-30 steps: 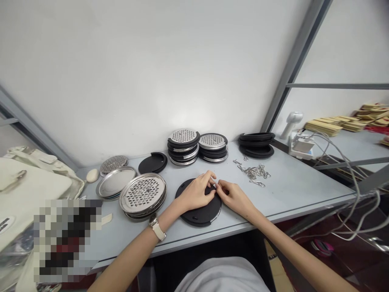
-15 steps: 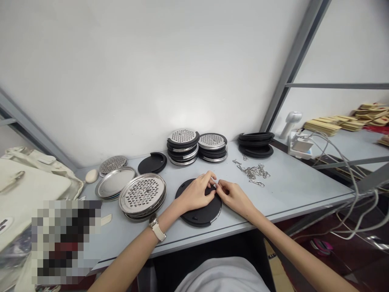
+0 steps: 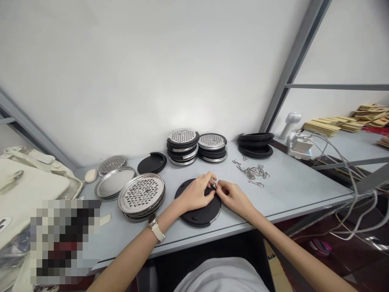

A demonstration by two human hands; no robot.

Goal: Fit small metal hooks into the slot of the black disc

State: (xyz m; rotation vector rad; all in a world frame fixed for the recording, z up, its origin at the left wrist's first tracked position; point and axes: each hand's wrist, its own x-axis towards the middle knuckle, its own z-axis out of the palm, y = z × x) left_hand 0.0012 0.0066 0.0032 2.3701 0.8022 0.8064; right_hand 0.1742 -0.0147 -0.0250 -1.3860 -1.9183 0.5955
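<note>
A black round cover (image 3: 202,214) lies on the table in front of me, with a thin metal rim showing at its lower right. My left hand (image 3: 198,192) rests over it, with thumb and fingers curled around its right edge. At that same edge my right hand (image 3: 232,196) pinches close against the left fingertips. A small shiny bit shows between the fingertips; most of it is hidden. Beyond my right hand lies a loose pile of metal clips (image 3: 255,172).
Metal grater discs (image 3: 142,194) and plain metal discs (image 3: 116,182) are stacked at left. Black-rimmed grater stacks (image 3: 182,148) (image 3: 212,148) stand by the wall, between a single black cover (image 3: 152,163) and stacked black covers (image 3: 255,146). Cables (image 3: 349,174) hang at right.
Both hands keep nearly the same place at the black cover's right edge. The fingertips have shifted only slightly, and the view has moved a little.
</note>
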